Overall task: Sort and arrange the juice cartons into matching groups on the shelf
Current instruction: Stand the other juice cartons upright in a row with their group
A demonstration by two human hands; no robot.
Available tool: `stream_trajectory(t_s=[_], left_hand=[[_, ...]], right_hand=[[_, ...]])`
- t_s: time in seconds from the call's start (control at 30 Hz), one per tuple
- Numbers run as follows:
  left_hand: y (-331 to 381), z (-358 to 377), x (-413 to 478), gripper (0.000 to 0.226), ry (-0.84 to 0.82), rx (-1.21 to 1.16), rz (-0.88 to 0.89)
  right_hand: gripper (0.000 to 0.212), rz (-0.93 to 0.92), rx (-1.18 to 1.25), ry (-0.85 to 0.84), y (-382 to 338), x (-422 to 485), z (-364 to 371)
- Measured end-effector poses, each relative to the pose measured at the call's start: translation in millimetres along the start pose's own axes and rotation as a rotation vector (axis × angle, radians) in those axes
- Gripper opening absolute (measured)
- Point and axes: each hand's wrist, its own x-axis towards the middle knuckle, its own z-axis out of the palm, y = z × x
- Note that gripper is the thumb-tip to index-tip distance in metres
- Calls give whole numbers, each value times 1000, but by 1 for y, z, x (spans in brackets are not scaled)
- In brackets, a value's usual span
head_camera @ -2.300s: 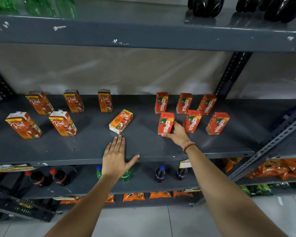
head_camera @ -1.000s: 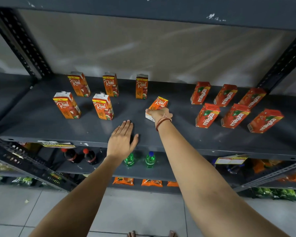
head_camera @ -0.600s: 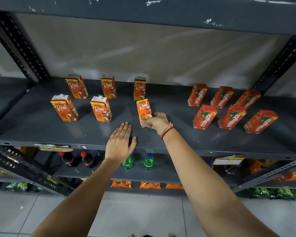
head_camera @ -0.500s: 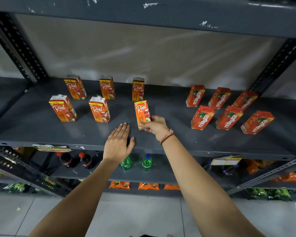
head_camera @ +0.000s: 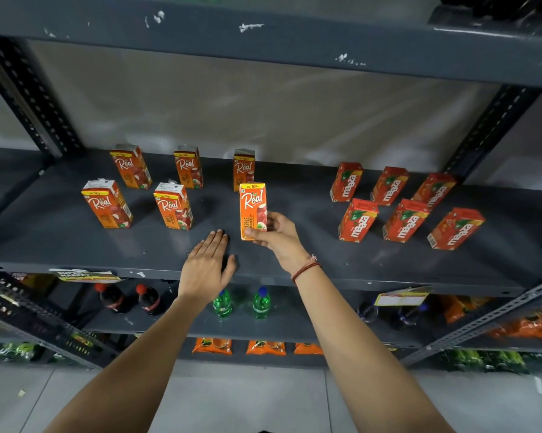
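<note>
Right hand point(head_camera: 279, 237) grips upright Real carton point(head_camera: 252, 210) at front of shelf point(head_camera: 60, 245); left hand point(head_camera: 207, 267) flat, holding nothing. Five Real cartons point(head_camera: 169, 206) grouped left, six Maaza cartons point(head_camera: 405, 218) right. Judged nearly finished: release and alignment remain.

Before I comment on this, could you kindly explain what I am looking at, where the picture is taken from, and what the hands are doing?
There is no machine here: a person wears a camera on the head, so the single view looks forward and down at their own arms. In front is a grey metal shelf. On its left stand five Real cartons; on its right, six red Maaza cartons in two rows. The right hand grips a sixth Real carton upright, in line with the front Real row; whether its base touches the shelf is unclear. The left hand lies flat and empty on the shelf. Bottles and snack packets sit on lower shelves.
</note>
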Motion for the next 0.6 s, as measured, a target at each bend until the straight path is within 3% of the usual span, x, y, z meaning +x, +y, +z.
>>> stream_trajectory(t_s=[0.3,0.6], left_hand=[[0,-1,-1,64,4,-4,-13],[-1,0,0,63,6,-19,-17]], right_hand=[[53,-88,-186,150,-1,20,-8],[52,-214,-469,101,13,50,22]])
